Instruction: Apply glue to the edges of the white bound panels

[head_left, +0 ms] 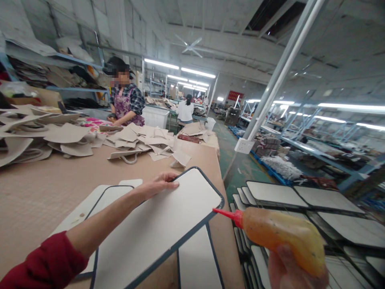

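My left hand (pixel 165 182) grips the far left edge of a white panel (pixel 159 224) with a dark border, thumb on top, and holds it tilted over the table. In my right hand (pixel 288 265) is a squeeze bottle (pixel 279 233) of amber liquid, probably glue, with a red nozzle. The nozzle's tip meets the panel's dark border near its right corner. Beneath lie more white panels, one at the left (pixel 99 200) and another at the lower middle (pixel 197 257). The fingers round the bottle are partly hidden behind it.
Beige cut pieces (pixel 132 136) with handles are heaped across the far table (pixel 45 188). Stacked dark-edged panels (pixel 276 192) stand at the right. A metal post (pixel 270 88) with a socket box rises beside the table. A co-worker (pixel 124 96) stands across it; another person (pixel 185 110) is farther back.
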`<action>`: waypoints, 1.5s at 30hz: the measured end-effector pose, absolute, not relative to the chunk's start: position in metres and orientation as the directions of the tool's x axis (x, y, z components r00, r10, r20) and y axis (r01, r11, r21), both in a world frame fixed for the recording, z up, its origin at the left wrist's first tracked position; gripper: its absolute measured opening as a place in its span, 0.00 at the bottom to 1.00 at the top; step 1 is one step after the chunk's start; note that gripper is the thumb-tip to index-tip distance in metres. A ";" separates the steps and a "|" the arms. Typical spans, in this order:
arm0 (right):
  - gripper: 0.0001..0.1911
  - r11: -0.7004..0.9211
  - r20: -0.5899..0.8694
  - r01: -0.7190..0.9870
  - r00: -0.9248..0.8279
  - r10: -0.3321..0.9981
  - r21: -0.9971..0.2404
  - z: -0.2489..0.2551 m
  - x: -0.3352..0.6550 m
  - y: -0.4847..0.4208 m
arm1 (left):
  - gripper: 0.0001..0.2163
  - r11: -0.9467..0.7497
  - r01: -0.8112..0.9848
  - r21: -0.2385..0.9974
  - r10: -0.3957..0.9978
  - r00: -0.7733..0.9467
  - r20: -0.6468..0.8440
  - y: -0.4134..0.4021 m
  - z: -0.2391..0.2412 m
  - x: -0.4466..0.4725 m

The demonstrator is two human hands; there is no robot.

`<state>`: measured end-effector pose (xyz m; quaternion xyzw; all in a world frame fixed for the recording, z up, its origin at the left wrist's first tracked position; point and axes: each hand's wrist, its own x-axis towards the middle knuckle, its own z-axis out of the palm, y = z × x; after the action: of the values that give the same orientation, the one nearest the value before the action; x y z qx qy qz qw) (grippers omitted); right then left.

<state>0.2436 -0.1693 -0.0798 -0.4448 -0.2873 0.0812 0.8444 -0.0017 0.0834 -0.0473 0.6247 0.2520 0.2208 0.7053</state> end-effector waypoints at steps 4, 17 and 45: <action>0.31 0.589 0.390 0.070 0.811 0.436 -0.805 -0.081 0.247 -0.167 | 0.22 0.175 0.005 0.985 0.668 0.734 -0.122 0.084 -0.053 -0.002; 0.26 0.606 0.433 0.134 0.817 0.381 -0.784 -0.066 0.233 -0.146 | 0.28 0.179 0.040 0.983 0.691 0.706 -0.154 0.087 -0.059 0.002; 0.37 0.456 0.284 -0.014 0.766 0.577 -0.890 -0.066 0.213 -0.160 | 0.13 0.194 0.101 0.976 0.727 0.653 -0.212 0.101 -0.023 0.032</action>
<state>0.2127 -0.1597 -0.0659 -0.4883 -0.2884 0.1838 0.8029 0.0320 0.1009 -0.0227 0.5927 0.3490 0.2270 0.6895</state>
